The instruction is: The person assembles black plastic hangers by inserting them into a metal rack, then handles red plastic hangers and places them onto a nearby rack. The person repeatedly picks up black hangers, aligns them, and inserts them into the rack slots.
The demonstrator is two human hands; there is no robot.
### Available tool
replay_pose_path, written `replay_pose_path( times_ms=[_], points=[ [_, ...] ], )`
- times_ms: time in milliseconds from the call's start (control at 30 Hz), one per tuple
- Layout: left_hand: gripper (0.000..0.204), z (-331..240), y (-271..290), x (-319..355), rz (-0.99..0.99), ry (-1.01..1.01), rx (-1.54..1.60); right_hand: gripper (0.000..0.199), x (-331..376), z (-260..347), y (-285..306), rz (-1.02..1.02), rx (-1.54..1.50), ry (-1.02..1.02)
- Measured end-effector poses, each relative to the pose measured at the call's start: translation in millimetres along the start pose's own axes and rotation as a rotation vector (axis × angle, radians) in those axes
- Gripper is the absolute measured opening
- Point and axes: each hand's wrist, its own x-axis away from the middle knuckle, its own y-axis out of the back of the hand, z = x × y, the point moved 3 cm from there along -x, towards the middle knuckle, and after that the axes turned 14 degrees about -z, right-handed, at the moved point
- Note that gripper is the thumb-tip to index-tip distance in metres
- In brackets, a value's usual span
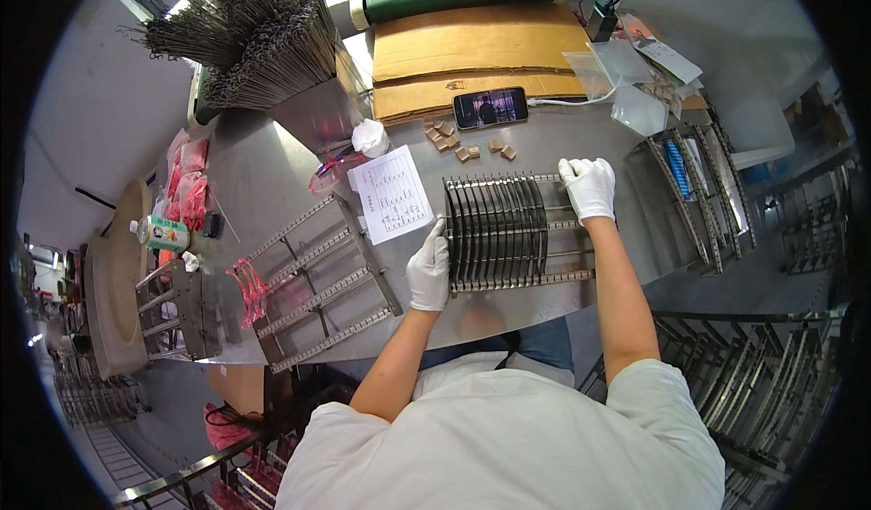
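Observation:
A metal rack (562, 279) lies on the steel table (263, 174) in front of me, holding a row of several thin dark plates (497, 229) standing on edge. My left hand (428, 269), in a white glove, rests flat against the left end of the plate row. My right hand (588, 186), also gloved, grips the rack's far right rails. Neither hand lifts anything off the table.
An empty metal rack (318, 279) lies to the left, beside a printed sheet (393, 194). Small brown blocks (467, 142), a phone (491, 107) and cardboard (472, 56) lie beyond. More racks (699, 192) stand right; wire bundles (245, 38) back left.

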Motion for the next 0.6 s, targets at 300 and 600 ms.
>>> replay_pose_path(
  times_ms=[300, 600],
  points=[
    [0.036, 2.7, -2.2, 0.9, -0.004, 0.018, 0.029, 0.035, 0.7, -1.2, -2.1, 0.004, 0.009, 0.004],
    [0.036, 2.6, -1.5, 0.6, 0.003, 0.012, 0.015, 0.035, 0.6, -0.5, -0.7, -0.008, 0.013, 0.008]
  ],
)
